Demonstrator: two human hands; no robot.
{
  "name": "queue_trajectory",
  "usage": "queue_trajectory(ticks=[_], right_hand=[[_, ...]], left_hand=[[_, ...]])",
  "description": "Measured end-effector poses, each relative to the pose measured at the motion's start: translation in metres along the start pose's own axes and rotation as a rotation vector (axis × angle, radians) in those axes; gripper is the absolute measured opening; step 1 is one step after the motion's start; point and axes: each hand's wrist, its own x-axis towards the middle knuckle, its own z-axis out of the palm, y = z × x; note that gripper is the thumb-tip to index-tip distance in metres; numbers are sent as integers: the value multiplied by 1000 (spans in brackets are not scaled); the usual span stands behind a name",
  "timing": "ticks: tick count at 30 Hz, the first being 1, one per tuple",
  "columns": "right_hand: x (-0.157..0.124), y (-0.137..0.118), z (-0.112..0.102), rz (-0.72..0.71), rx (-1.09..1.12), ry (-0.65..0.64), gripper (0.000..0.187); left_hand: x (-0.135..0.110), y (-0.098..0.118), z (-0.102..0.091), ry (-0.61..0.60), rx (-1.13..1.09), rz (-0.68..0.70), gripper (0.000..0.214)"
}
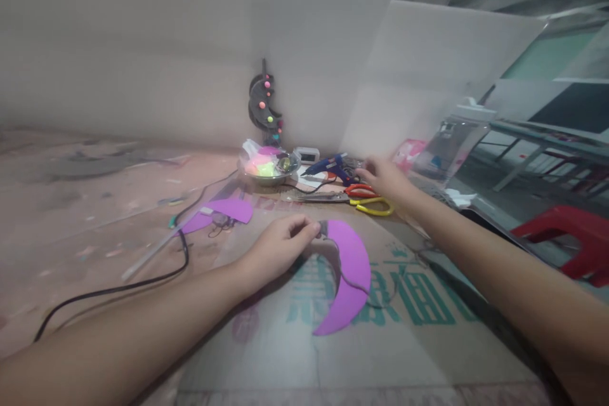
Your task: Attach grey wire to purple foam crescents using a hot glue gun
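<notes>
My left hand (278, 247) pinches the upper tip of a purple crescent-shaped foam piece (352, 279) that lies on a sheet of cardboard (428, 330) printed with green characters. A thin dark wire runs along the crescent's inner edge. My right hand (385, 177) reaches far forward, fingers curled, at the handle of a blue glue gun (333, 167) just behind red and yellow scissors (368, 198). Whether the fingers have closed on the gun is blurred.
A metal bowl (271, 169) holds bright pom-poms. A second purple foam piece (223, 212) and a glue stick lie left, beside a black cable (143, 279). A dark decorated crescent (264, 104) leans on the wall. A red plastic stool (571, 238) stands right.
</notes>
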Motion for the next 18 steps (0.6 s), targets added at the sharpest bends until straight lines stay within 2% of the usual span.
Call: queue_trajectory(ticks=[2,3,5,7,10,14,16,18], right_hand=[[-26,-10,-9,-10,86,5,29],[-42,-17,-13,19,257,-26,30],[-74,-32,-21,52,575,-270,35],[-102,-43,-27,120,700,-509,41],[-128,-53,-35,142,747,-769,54],[-135,-57,-43,117,818,-1039,66],[-131,-55,-48,87,710,-1084,50],[-124,-50,-54,-5,570,-1010,34]], left_hand=[[0,1,0,6,-4,4,31],[-1,2,-1,12,-6,10,31],[-1,4,-1,32,-7,23,30],[-1,6,-2,74,1,31,29],[-1,7,-3,157,10,35,28],[-2,5,-4,231,7,37,29],[-1,3,-4,237,-1,13,31],[0,1,-4,220,-6,-7,31]])
